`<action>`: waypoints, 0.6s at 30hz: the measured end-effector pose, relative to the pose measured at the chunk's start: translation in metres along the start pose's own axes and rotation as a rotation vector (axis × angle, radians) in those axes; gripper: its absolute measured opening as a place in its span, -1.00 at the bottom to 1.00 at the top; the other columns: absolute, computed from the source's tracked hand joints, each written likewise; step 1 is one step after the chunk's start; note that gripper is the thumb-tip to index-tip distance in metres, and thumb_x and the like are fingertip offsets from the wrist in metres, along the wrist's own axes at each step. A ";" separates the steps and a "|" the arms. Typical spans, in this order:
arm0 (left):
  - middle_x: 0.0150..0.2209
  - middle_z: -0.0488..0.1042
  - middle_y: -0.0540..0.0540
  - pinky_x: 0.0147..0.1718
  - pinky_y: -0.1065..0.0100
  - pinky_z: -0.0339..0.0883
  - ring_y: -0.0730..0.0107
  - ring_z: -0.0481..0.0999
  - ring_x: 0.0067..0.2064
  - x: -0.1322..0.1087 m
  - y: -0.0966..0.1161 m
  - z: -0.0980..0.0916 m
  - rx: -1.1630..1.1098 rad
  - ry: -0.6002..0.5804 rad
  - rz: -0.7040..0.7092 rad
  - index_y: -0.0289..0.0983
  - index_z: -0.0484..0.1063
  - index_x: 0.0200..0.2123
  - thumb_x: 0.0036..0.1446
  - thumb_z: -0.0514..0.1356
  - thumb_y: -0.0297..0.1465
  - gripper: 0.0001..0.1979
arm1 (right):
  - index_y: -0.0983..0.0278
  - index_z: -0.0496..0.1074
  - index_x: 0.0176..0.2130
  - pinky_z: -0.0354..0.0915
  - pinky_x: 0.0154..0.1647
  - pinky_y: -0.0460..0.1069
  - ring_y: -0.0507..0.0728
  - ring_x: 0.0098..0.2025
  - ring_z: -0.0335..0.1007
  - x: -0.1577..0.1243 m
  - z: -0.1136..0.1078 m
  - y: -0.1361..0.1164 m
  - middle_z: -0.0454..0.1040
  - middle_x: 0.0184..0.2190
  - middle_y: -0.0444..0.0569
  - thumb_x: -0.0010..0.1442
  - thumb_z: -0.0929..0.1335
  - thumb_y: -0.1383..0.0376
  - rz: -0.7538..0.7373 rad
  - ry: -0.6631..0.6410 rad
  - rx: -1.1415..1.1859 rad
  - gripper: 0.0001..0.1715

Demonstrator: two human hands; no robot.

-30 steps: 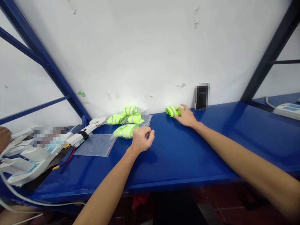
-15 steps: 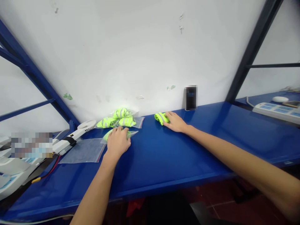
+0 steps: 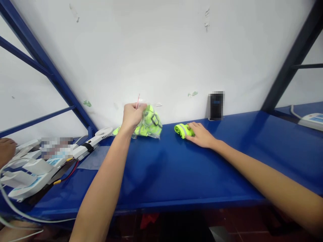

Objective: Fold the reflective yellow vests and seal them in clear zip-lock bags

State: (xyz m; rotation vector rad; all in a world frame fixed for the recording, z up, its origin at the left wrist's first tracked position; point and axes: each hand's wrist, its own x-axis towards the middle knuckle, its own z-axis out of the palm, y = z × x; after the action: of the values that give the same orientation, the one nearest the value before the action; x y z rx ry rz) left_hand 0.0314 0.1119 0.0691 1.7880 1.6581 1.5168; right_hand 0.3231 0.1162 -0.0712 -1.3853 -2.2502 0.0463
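Observation:
My left hand (image 3: 131, 115) pinches the top of a clear zip bag (image 3: 153, 122) and holds it up near the wall. Inside is a neon-yellow reflective vest with grey stripes and a black buckle. Behind it, more bagged yellow vests (image 3: 141, 132) lie on the table, largely covered by my hand and the raised bag. My right hand (image 3: 200, 135) is curled around the right end of a rolled reflective vest (image 3: 181, 129) resting on the blue tabletop. A flat clear bag (image 3: 94, 158) lies to the left, partly behind my left forearm.
White power strips (image 3: 32, 185), loose cables and a small white fan (image 3: 104, 132) crowd the table's left side. A dark upright device (image 3: 216, 107) leans at the wall. Another person's hand (image 3: 7, 151) shows at the far left. Blue metal posts (image 3: 63, 89) flank the table.
My left hand has lifted a bagged vest off the table, up and slightly right. My right hand stays at the rolled vest. The view has shifted; another person's hand now appears at left.

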 end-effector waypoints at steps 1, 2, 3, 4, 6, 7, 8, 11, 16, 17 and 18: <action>-0.51 0.42 -0.08 -0.34 0.30 0.29 0.31 0.42 -0.42 0.005 0.004 0.009 0.081 0.012 0.039 -0.37 0.53 -0.36 0.02 0.24 -0.22 -0.70 | 0.25 0.28 -0.09 0.24 -0.10 0.13 0.34 -0.03 0.24 0.000 0.000 -0.001 0.39 -0.04 0.12 0.19 0.28 0.03 0.004 -0.001 0.010 -0.59; -0.47 0.46 -0.10 -0.27 0.26 0.30 0.26 0.45 -0.36 0.009 0.007 0.018 0.170 0.018 0.082 -0.35 0.55 -0.30 0.01 0.25 -0.23 -0.71 | 0.25 0.28 -0.08 0.25 -0.11 0.13 0.34 -0.01 0.23 0.000 -0.001 -0.001 0.39 -0.04 0.11 0.19 0.28 0.03 0.008 0.000 0.019 -0.59; -0.42 0.49 -0.12 -0.19 0.22 0.30 0.21 0.47 -0.30 0.012 0.010 0.030 0.242 0.025 0.121 -0.33 0.55 -0.22 0.01 0.26 -0.24 -0.68 | 0.25 0.28 -0.08 0.25 -0.11 0.13 0.35 0.00 0.22 0.000 -0.001 -0.001 0.39 -0.04 0.11 0.19 0.28 0.04 0.011 0.003 0.025 -0.59; -0.37 0.51 -0.13 -0.13 0.19 0.30 0.18 0.49 -0.25 0.013 0.011 0.042 0.282 0.002 0.156 -0.31 0.52 -0.11 0.02 0.27 -0.22 -0.61 | 0.25 0.28 -0.08 0.25 -0.11 0.13 0.35 0.01 0.22 -0.001 -0.001 -0.002 0.39 -0.05 0.11 0.19 0.29 0.04 0.013 0.009 0.027 -0.59; -0.28 0.54 -0.15 -0.09 0.19 0.31 0.16 0.51 -0.19 0.014 0.007 0.067 0.256 -0.192 0.220 -0.29 0.37 0.13 0.05 0.26 -0.14 -0.40 | 0.25 0.28 -0.07 0.25 -0.09 0.14 0.35 0.00 0.22 -0.001 -0.001 -0.002 0.38 -0.04 0.11 0.19 0.29 0.04 0.012 0.022 0.026 -0.59; -0.21 0.55 -0.17 -0.08 0.20 0.31 0.17 0.51 -0.16 0.012 0.002 0.078 0.226 -0.301 0.254 -0.27 0.29 0.20 0.10 0.21 -0.10 -0.36 | 0.25 0.28 -0.07 0.24 -0.08 0.14 0.35 0.01 0.22 -0.002 -0.001 -0.001 0.38 -0.03 0.12 0.19 0.29 0.04 0.011 0.026 0.027 -0.59; -0.13 0.54 -0.19 -0.06 0.20 0.31 0.16 0.50 -0.10 0.009 -0.005 0.088 0.221 -0.355 0.295 -0.26 0.28 0.20 0.15 0.15 -0.09 -0.39 | 0.24 0.28 -0.07 0.24 -0.08 0.14 0.34 0.01 0.22 -0.002 -0.001 -0.001 0.37 -0.01 0.12 0.20 0.29 0.04 0.009 0.027 0.029 -0.59; -0.08 0.51 -0.23 0.01 0.13 0.26 0.10 0.44 -0.03 -0.009 -0.035 0.105 0.343 -0.283 0.412 -0.28 0.46 0.01 0.24 0.05 -0.15 -0.58 | 0.24 0.28 -0.06 0.24 -0.08 0.13 0.34 0.02 0.21 -0.003 -0.001 -0.002 0.37 -0.01 0.12 0.20 0.30 0.06 0.006 0.029 0.045 -0.61; -0.21 0.50 -0.22 -0.01 0.09 0.23 0.10 0.38 -0.07 -0.051 -0.067 0.096 0.439 -0.147 0.691 -0.29 0.52 -0.26 0.29 -0.01 -0.31 -0.68 | 0.24 0.32 -0.13 0.24 -0.07 0.15 0.30 -0.05 0.23 -0.002 -0.006 -0.001 0.40 -0.08 0.08 0.18 0.33 0.05 -0.026 0.018 0.071 -0.63; -0.21 0.49 -0.20 -0.01 0.10 0.22 0.11 0.38 -0.07 -0.060 -0.068 0.092 0.430 -0.178 0.745 -0.28 0.51 -0.24 0.29 0.00 -0.32 -0.70 | 0.24 0.34 -0.13 0.23 -0.05 0.16 0.29 -0.05 0.23 -0.002 -0.008 -0.002 0.40 -0.07 0.07 0.19 0.32 0.07 -0.053 0.008 0.095 -0.66; -0.20 0.48 -0.19 -0.01 0.11 0.22 0.13 0.38 -0.07 -0.067 -0.067 0.088 0.408 -0.212 0.774 -0.27 0.50 -0.18 0.29 0.00 -0.32 -0.71 | 0.24 0.36 -0.14 0.21 -0.01 0.16 0.28 -0.04 0.24 -0.003 -0.009 -0.004 0.40 -0.06 0.06 0.21 0.30 0.10 -0.092 -0.005 0.129 -0.70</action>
State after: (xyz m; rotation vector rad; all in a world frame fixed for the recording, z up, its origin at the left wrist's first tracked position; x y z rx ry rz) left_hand 0.0775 0.1135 -0.0517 2.9313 1.2899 1.1927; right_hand 0.3248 0.1096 -0.0632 -1.2150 -2.2688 0.1612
